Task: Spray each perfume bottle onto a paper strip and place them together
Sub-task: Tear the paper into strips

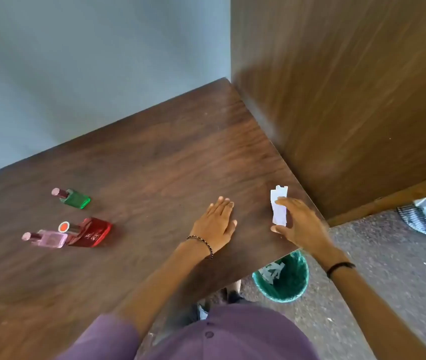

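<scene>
1. White paper strips are pinched between the thumb and fingers of the right hand, near the table's right edge.
2. No bottle is held; the left hand lies flat and spread on the wooden table.
3. Strip pickup seems to be the step in hand; spraying looks not yet begun.
4. Well apart to the left stand the green bottle, the red bottle and the pink bottle; a reach there by the left hand is likely called for next.

Dark wood desk — green bottle, red bottle touching pink bottle, flat left hand
</scene>
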Demonstrator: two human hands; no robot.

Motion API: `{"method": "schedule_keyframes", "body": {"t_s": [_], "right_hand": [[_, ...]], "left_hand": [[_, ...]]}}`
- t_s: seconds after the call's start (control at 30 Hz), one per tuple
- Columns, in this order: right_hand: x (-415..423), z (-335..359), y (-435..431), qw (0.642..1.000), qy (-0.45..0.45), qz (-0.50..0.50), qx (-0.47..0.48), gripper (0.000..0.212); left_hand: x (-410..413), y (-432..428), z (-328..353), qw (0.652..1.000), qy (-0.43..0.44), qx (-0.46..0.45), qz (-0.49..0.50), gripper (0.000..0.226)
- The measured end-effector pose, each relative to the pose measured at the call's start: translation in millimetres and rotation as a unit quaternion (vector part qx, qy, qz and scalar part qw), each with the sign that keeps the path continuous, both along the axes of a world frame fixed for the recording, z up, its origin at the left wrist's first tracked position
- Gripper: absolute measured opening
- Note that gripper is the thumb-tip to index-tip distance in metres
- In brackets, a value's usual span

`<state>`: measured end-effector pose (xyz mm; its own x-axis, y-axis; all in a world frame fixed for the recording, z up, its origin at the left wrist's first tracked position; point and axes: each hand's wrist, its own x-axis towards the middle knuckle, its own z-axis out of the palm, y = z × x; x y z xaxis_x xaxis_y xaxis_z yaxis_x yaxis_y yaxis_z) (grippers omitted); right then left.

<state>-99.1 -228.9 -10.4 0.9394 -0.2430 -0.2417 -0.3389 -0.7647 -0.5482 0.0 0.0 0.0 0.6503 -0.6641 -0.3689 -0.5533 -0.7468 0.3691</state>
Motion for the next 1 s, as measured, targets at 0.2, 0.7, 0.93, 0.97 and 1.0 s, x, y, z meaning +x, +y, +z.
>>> {"method": "schedule_keyframes", "body": {"t_s": [0.2,0.7,0.93,0.97,1.0], "right_hand": [[-2,4,-18,0.994,0.104,0.030,-0.003,0.087],[11,16,-22,0.991,0.100,0.052,-0.073,0.058],[9,15,-15,0.987,0.085,0.063,-0.120,0.046],[8,15,-14,0.987,0.085,0.062,-0.121,0.046],[8,15,-13,0.987,0.088,0.062,-0.124,0.047]], "left_hand": [[-5,-16,-5,1.000,-0.004,-0.015,-0.011,0.059],[-18,-26,-17,0.999,-0.012,-0.029,-0.027,0.057],[-22,-35,-16,0.996,-0.011,-0.037,-0.082,0.064],[-22,-35,-17,0.996,-0.010,-0.033,-0.084,0.064],[-22,-34,-18,0.996,-0.009,-0.029,-0.085,0.064]]}}
